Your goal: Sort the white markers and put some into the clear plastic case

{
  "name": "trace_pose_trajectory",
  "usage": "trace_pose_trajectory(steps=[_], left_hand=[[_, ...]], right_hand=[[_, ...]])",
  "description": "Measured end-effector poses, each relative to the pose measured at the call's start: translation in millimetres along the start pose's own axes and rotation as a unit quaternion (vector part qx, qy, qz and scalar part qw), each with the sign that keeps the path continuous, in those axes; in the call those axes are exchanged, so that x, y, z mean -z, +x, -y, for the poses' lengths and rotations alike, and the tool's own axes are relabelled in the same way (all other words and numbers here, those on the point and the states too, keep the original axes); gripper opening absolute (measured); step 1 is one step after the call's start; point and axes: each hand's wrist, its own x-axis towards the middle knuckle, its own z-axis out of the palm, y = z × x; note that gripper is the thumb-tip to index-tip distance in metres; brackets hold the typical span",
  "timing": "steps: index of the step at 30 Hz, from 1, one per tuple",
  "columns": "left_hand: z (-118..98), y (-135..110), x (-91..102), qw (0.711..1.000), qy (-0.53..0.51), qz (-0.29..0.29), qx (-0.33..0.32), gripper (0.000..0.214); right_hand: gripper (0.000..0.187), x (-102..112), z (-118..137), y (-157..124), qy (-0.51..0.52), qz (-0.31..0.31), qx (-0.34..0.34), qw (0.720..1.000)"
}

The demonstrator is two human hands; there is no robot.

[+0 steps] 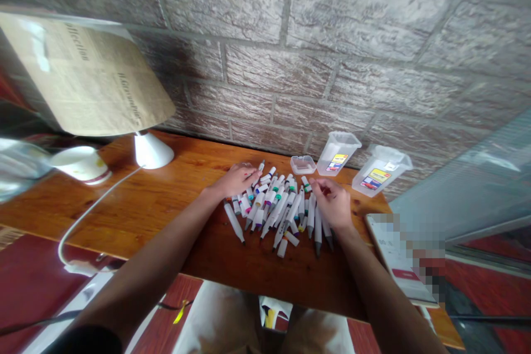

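Rough grey brick wall [244, 5] backs a glossy brown wooden table [249, 268], open at its near edge; two open-topped translucent plastic tubs [337, 150] stand rear right. I can't tell whether the left hand [236, 180] or curled right hand [334, 203] grips anything; between them white-and-grey markers [277, 211] lie heaped, many running front-to-back, tips nearward.

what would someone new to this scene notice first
Probably the jumbled heap of markers on the wooden table, with the left hand and right hand at its two sides. Next, likely the large lamp with its printed shade at far left, then two see-through containers behind the right hand, near the brick wall.
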Motion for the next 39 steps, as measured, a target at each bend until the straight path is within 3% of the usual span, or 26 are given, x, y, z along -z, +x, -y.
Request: trace_pose_trajectory(steps=[8,13,26,29,32,34,36,39], left_hand=[[4.1,-0.1,-1.8,0.999,0.012,0.012,-0.031,0.050],[-0.1,-0.2,-5.4,0.998,0.050,0.036,-0.006,0.050],[-4.8,-3.2,-0.4,0.998,0.050,-0.010,0.038,0.044],[-5.3,-3.3,-0.7,0.998,0.035,-0.015,0.058,0.043],[-3.8,-3.0,-1.2,0.997,0.013,-0.026,0.065,0.037],[-2.3,-2.6,-1.1,0.998,0.002,-0.023,0.062,0.032],[-0.7,-2.1,-1.0,0.998,-0.008,-0.022,0.061,0.029],[1.8,-1.2,-1.8,0.998,-0.021,-0.033,0.056,0.026]], right_hand=[[0.043,1.0,5.7,-0.4,0.012,0.001,-0.010,1.000],[0.043,-0.4,6.6,-0.3,0.017,0.003,-0.017,1.000],[0.038,-0.6,-5.7,2.7,-0.001,-0.020,-0.022,1.000],[0.036,2.0,-14.5,6.0,-0.022,-0.073,-0.033,0.997],[0.039,11.9,-23.8,9.3,-0.067,-0.203,-0.052,0.975],[0.053,22.0,-31.7,12.1,-0.096,-0.289,-0.068,0.950],[0.076,32.0,-41.3,16.6,-0.111,-0.338,-0.095,0.930],[0.108,40.0,-55.5,27.3,-0.123,-0.334,-0.178,0.917]])
